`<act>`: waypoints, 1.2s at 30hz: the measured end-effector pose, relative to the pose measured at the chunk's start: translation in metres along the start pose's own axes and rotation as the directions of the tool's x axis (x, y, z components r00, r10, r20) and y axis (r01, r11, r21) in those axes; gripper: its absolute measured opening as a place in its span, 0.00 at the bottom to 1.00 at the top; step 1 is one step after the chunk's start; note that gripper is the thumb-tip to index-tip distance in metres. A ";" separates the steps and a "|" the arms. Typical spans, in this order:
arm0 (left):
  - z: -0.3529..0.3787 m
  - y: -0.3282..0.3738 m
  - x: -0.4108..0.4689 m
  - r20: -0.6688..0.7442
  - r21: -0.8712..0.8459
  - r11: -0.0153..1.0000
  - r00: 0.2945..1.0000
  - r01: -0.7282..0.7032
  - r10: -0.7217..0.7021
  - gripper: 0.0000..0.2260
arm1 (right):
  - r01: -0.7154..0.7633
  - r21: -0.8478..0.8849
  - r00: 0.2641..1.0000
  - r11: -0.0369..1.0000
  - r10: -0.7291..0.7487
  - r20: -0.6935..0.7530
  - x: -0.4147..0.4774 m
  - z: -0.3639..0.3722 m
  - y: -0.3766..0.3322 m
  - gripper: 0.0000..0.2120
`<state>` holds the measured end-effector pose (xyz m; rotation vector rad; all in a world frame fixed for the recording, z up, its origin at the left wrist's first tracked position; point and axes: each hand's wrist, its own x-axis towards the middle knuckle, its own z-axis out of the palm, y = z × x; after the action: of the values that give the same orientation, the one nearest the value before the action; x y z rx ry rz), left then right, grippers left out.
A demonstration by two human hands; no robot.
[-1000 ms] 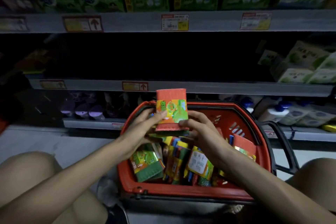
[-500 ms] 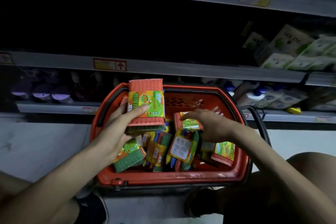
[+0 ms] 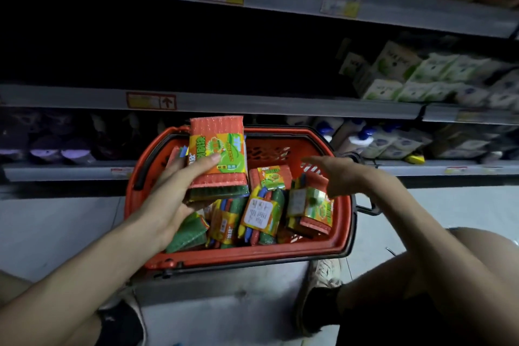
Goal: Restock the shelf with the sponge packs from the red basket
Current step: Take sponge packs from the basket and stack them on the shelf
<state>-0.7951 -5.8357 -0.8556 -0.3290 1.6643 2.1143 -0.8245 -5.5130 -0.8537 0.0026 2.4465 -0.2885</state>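
The red basket point(image 3: 241, 255) stands on the floor in front of me, holding several sponge packs point(image 3: 261, 213) in orange, green and yellow wrap. My left hand point(image 3: 179, 188) grips a stack of orange sponge packs point(image 3: 217, 154) above the basket's far left corner, thumb across the label. My right hand point(image 3: 339, 174) hovers over the basket's right side with fingers spread and holds nothing. One orange pack point(image 3: 271, 177) lies just left of its fingertips. The dark middle shelf point(image 3: 224, 102) runs behind the basket.
White-green boxes point(image 3: 421, 76) fill the right of the middle shelf. Purple-capped items point(image 3: 59, 149) and white bottles point(image 3: 373, 140) sit on the low shelf. My knees and shoes point(image 3: 320, 289) flank the basket on the pale floor. A black basket handle point(image 3: 368, 208) sticks out right.
My right hand lifted off the packs in the basket and opened, moving right. My left hand keeps the orange stack, held slightly higher.
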 end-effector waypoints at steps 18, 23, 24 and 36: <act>0.017 -0.009 0.046 -0.058 0.024 0.999 0.998 0.021 -0.019 0.24 | 0.190 0.537 0.977 0.822 -0.211 -0.022 -0.008 0.004 0.011 0.36; 0.009 -0.009 0.046 -0.101 -0.045 0.999 0.995 -0.002 -0.002 0.39 | 0.229 0.815 0.973 0.532 -0.137 -0.184 -0.019 -0.007 0.002 0.41; 0.007 -0.009 0.045 -0.106 -0.059 0.998 0.994 -0.015 0.009 0.36 | 0.235 0.840 0.972 0.489 -0.107 -0.210 -0.019 -0.007 -0.002 0.40; -0.007 0.007 0.035 -0.189 -0.131 0.970 0.966 -0.202 0.176 0.22 | 0.309 0.915 0.951 0.260 -0.105 -0.291 0.002 -0.003 -0.080 0.30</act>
<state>-0.8293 -5.8374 -0.8670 -0.4296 1.6968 2.4225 -0.8333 -5.5904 -0.8363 0.2421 1.9974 -1.9553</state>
